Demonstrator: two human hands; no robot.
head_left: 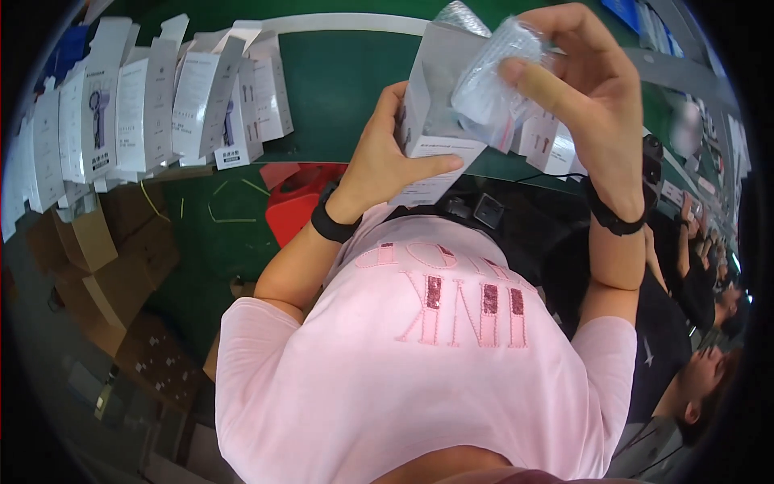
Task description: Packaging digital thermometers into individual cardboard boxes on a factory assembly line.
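Observation:
My left hand (387, 165) is closed around a white printed carton (434, 89), its thumb lying along the near face. The carton is tilted, and its upper end stands open. My right hand (592, 97) pinches a clear bubble-wrap packet (488, 85) between thumb and fingers. The packet lies across the carton's open end, with its lower edge showing a thin reddish strip. What is inside the wrap cannot be made out. Another shiny clear wrap (461, 16) shows at the carton's far edge. Both wrists wear black bands.
Several white cartons (145, 113) with raised flaps stand in a row at left on the green table (322, 89). Another white carton (550, 145) stands near my right wrist. Below are a red stool (302, 202) and brown boxes (89, 242). A person in black (661, 347) is at right.

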